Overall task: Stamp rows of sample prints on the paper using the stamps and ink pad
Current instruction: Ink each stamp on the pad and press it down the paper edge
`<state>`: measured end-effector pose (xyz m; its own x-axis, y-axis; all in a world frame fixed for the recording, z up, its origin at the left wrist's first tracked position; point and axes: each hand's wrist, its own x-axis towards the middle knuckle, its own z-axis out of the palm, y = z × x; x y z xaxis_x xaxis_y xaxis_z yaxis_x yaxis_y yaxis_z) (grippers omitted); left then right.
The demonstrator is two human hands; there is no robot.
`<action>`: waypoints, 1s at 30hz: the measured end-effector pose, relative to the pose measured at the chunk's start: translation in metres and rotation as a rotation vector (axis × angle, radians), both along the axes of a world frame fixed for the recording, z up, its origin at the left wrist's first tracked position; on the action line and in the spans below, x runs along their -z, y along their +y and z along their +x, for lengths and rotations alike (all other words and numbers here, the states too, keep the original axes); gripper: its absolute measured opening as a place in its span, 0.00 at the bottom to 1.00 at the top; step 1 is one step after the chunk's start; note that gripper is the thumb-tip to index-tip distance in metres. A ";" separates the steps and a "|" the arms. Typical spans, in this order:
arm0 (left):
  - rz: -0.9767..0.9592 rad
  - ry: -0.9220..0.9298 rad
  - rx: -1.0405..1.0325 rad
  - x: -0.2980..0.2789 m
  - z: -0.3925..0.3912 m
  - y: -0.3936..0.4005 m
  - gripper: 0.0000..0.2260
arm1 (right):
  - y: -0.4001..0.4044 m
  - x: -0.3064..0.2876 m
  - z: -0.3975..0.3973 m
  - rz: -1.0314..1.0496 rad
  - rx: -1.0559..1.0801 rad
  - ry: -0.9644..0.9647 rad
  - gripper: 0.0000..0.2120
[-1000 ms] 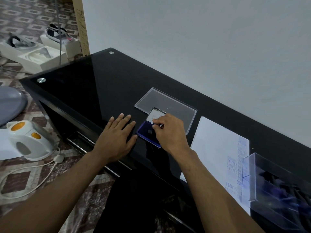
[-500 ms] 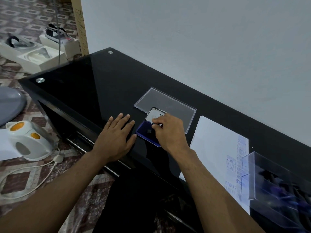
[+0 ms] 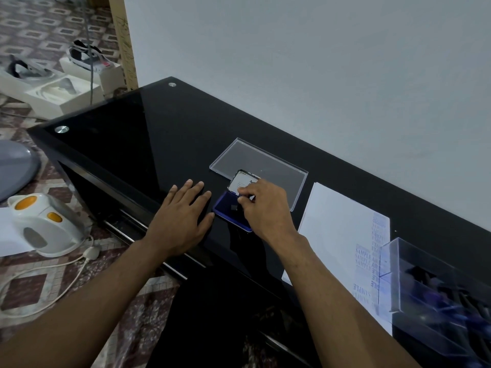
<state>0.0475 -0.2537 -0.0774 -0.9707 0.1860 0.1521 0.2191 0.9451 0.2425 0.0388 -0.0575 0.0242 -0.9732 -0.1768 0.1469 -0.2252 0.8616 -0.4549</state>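
At frame centre, your left hand point(image 3: 183, 217) lay flat and open on the black table point(image 3: 127, 144) beside the light, rigid ink pad point(image 3: 229, 212), while your right hand point(image 3: 265, 208) pinched a small stamp point(image 3: 243, 200), best held by its sides, over it.

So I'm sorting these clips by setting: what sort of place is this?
Probably a room in a home, not a workshop: a black glass-topped desk against a plain wall, patterned floor tiles, and an electric kettle and boxed irons on the floor.
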 end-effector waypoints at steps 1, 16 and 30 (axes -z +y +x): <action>0.001 -0.016 0.003 -0.001 -0.001 0.000 0.33 | 0.001 -0.001 0.001 -0.011 -0.007 -0.006 0.11; 0.112 0.020 0.159 -0.037 0.000 0.090 0.32 | 0.101 -0.005 0.050 -0.165 0.216 0.115 0.10; 0.100 -0.053 0.415 -0.035 0.005 0.217 0.26 | 0.229 -0.004 0.074 -0.091 0.472 0.131 0.10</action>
<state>0.0523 -0.0369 -0.0422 -0.8237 0.5492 0.1407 0.5604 0.7509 0.3495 0.1123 0.1719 0.0282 -0.9164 0.2977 0.2675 0.1195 0.8414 -0.5271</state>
